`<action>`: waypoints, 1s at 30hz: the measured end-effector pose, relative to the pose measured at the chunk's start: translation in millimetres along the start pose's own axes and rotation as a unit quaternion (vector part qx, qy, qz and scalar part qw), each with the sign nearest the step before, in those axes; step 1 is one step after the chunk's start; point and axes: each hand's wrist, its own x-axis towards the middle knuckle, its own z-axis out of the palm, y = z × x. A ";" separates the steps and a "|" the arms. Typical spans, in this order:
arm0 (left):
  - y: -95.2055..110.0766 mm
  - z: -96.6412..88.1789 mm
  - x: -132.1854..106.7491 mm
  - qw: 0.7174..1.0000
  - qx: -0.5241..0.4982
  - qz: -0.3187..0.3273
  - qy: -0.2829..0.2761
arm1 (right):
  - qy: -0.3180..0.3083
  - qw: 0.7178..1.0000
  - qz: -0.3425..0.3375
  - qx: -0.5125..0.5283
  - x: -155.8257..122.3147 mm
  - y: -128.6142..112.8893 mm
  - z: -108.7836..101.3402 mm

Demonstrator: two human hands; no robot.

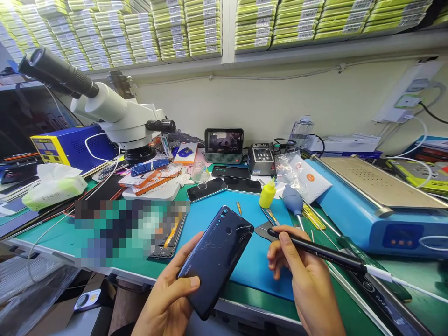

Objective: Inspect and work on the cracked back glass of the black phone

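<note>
My left hand (171,291) grips a dark blue phone (217,256) by its lower end, back side up, with cracks in the glass near the top corner. The phone is tilted over the blue work mat (206,214). My right hand (304,275) is closed round a black pen-shaped tool (315,249) with a white cable at its rear. The tool's tip points left, just right of the phone's upper corner and above a dark triangular pick (262,231).
A white microscope (112,109) stands at the back left. A blue heating plate machine (374,200) fills the right. A yellow bottle (268,193), a blue dust blower (293,199), other phones (206,189) and tweezers lie on the mat. Boxes fill the shelves above.
</note>
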 end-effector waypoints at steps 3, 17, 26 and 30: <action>-1.8 1.5 4.4 0.997 0.051 0.050 0.014 | 0.035 0.999 -0.012 0.013 -0.2 -0.6 -0.6; -14.8 -10.0 23.6 0.948 0.293 0.123 -0.016 | 0.094 0.995 -0.010 0.044 -4.3 -6.0 0.9; -21.5 -14.4 18.3 0.792 0.529 0.305 0.005 | 0.073 0.997 -0.003 -0.015 -4.0 0.1 -0.4; -16.9 -35.1 18.5 0.706 0.598 0.380 -0.005 | 0.022 0.997 0.008 -0.070 -0.8 4.9 -1.7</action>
